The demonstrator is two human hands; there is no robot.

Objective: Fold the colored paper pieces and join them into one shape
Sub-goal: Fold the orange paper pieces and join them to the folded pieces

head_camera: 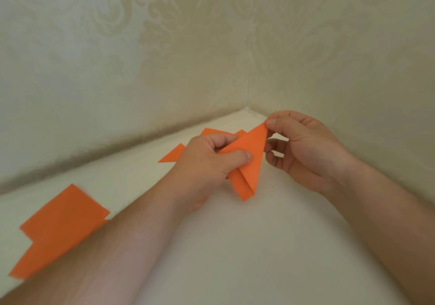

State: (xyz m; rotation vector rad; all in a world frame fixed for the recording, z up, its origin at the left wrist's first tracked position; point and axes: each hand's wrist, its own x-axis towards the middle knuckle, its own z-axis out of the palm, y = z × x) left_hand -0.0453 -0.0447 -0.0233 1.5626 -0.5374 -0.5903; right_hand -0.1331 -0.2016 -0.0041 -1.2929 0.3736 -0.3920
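A folded orange paper piece (250, 161) is held above the white table, pointed at its upper end and squared at its lower end. My left hand (207, 163) grips its middle, thumb pressed across the front. My right hand (303, 149) pinches the upper tip between thumb and forefinger. A tiny bit of green (267, 139) shows just right of the paper, by my right fingers. More folded orange pieces (173, 155) lie on the table behind my left hand, partly hidden by it.
Flat orange paper sheets (58, 224) lie at the near left, partly under my left forearm. The white table (235, 246) sits in a corner; patterned walls (164, 57) close it in at the back and the right.
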